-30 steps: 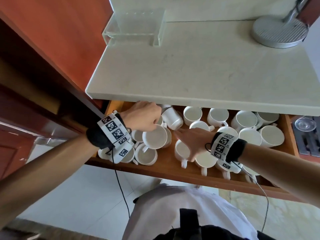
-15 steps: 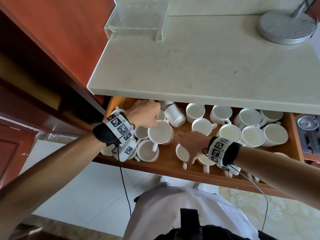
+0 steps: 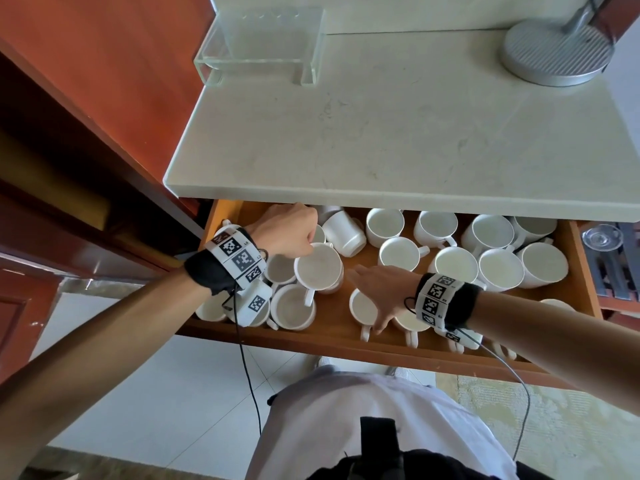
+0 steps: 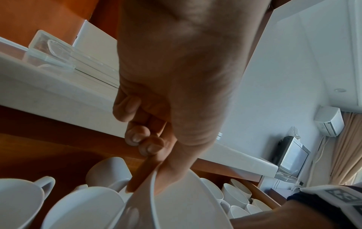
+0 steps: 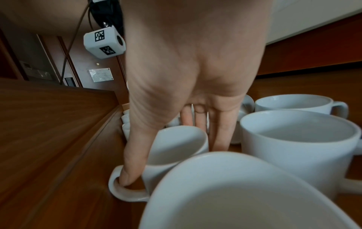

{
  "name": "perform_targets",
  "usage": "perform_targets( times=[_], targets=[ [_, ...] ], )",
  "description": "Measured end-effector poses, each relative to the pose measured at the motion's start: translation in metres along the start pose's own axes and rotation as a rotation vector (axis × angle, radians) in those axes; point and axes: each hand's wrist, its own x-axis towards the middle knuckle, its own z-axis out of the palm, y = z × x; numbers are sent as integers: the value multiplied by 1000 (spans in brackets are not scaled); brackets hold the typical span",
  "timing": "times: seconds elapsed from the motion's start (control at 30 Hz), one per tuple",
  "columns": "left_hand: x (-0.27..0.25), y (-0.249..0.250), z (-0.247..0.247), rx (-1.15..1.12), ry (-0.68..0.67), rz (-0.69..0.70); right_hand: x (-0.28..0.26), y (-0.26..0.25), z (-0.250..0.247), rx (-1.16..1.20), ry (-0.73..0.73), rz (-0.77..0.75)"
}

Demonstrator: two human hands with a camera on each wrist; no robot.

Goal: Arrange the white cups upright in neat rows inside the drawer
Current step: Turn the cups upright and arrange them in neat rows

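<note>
1. Head view: the left hand (image 3: 287,230) pinches the rim of a raised cup (image 3: 318,271), which now sits further over the left cluster in the drawer (image 3: 346,344).
2. The right hand (image 3: 381,289), fingers straight, thumb in a front-row cup (image 3: 362,306) handle, has barely moved; rows remain unfinished.

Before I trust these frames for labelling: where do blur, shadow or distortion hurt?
Head view: sharp, but the wide lens bends the counter, which shades the drawer's back row. Left wrist view: dim, the left hand backlit, its cup soft. Right wrist view: the nearest cup looms blurred; the right hand is clearer.
</note>
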Motion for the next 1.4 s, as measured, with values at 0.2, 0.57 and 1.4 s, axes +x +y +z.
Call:
perform_targets(
  times=[0.2, 0.57, 1.4],
  targets=[
    [4, 3, -3, -21, 6, 9, 0, -1, 1, -39, 0, -29],
    [4, 6, -8, -86, 33, -1, -9, 20, -14, 275, -6, 70],
    [13, 33, 3, -326, 59, -210, -14, -29, -45, 280, 462, 177]
  ],
)
